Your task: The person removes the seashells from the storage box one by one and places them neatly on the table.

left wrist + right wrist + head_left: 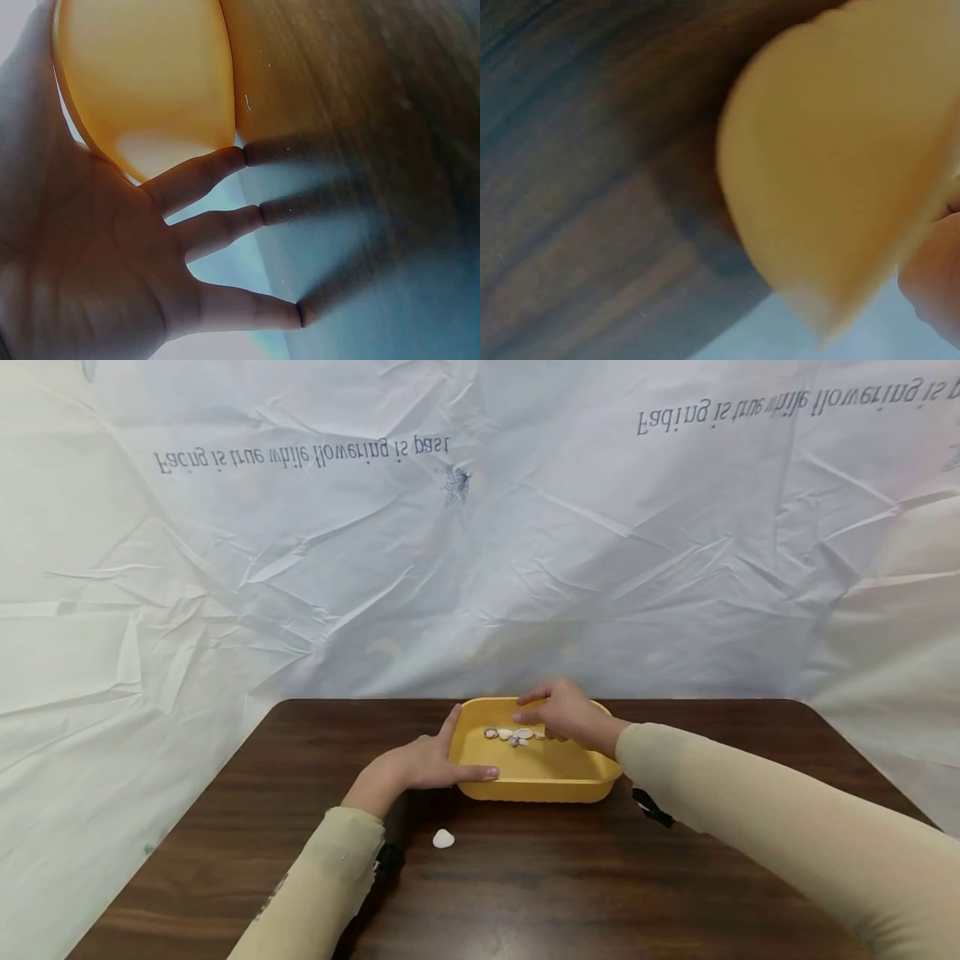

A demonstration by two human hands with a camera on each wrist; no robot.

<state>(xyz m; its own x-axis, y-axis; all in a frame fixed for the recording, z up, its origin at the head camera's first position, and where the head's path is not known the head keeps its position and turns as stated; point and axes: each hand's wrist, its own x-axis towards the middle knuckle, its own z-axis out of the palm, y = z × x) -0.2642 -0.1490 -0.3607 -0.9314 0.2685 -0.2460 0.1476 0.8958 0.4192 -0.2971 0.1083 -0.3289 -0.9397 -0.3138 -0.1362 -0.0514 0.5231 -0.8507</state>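
Observation:
A shallow yellow tray stands on the dark wooden table. In its middle lie several small shells, white and some with dark marks. My left hand spans the tray's left side, thumb over the front rim and index finger along the left edge. In the left wrist view its other fingers spread straight, their tips down at the tabletop. My right hand reaches over the right wall, two fingers extended and apart above the shells. Its thumb side is partly hidden. A lone white shell lies on the table in front.
The wooden table ends at a back edge just behind the tray. A wrinkled pale sheet with printed lettering hangs behind it. In the right wrist view the tray's outer wall fills much of the frame.

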